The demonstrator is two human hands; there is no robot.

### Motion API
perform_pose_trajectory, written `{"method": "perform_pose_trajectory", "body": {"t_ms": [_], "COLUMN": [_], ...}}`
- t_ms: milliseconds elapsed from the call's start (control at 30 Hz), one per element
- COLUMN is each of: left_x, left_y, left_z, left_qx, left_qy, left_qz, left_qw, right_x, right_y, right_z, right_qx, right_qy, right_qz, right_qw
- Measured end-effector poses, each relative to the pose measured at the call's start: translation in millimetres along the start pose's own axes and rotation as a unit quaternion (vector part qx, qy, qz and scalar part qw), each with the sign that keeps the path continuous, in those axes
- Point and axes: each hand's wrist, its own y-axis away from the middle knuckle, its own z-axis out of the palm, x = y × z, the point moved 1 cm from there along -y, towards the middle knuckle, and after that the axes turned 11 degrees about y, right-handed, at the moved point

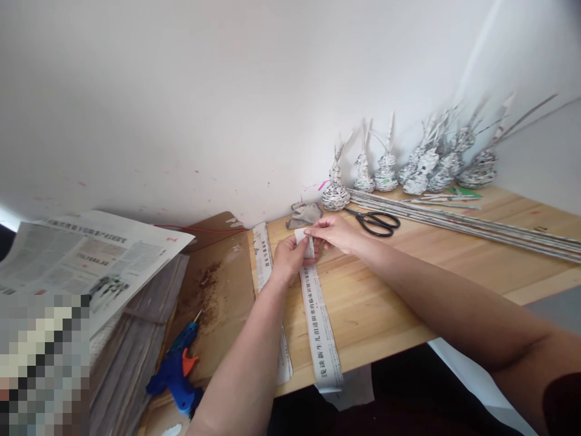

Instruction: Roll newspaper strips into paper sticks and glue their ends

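A long newspaper strip (319, 327) runs over the wooden table and hangs past its front edge. At its far end, my left hand (290, 257) pinches the paper between thumb and fingers. My right hand (334, 234) grips the same end from the other side, thumb and fingertips closed on it. Left of it, partly hidden by my left forearm, lies another newspaper strip (262, 257). Black-handled scissors (379, 223) rest just beyond my right hand. A crumpled grey cloth (305, 215) lies behind both hands.
Several woven paper gourd shapes (336, 192) stand along the wall. Rolled paper sticks (476, 224) lie across the right side of the wooden table (385, 303). At left are a blue glue gun (177, 369) on stained cardboard (227, 303) and newspaper sheets (113, 248).
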Motion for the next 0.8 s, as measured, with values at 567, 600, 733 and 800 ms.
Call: {"method": "perform_pose_trajectory", "body": {"t_ms": [567, 600, 733, 800], "left_x": [1.1, 1.5, 4.1, 5.2], "left_y": [2.7, 2.5, 2.4, 2.4], "left_z": [0.3, -0.4, -1.9, -1.3], "left_qx": [0.009, 0.01, 0.02, 0.03], "left_qy": [-0.012, -0.006, 0.008, 0.01], "left_qz": [0.022, 0.019, 0.009, 0.005], "left_qw": [1.0, 1.0, 1.0, 0.999], "right_x": [-7.5, -7.3, -9.4, -10.8], "right_y": [5.8, 5.2, 4.3, 4.5], "right_z": [6.0, 3.7, -5.5, -7.3], "right_qx": [-0.014, -0.032, -0.117, -0.136], "right_qy": [0.029, 0.021, 0.025, 0.032], "right_qz": [-0.029, -0.029, -0.037, -0.045], "right_qw": [0.999, 0.999, 0.992, 0.989]}}
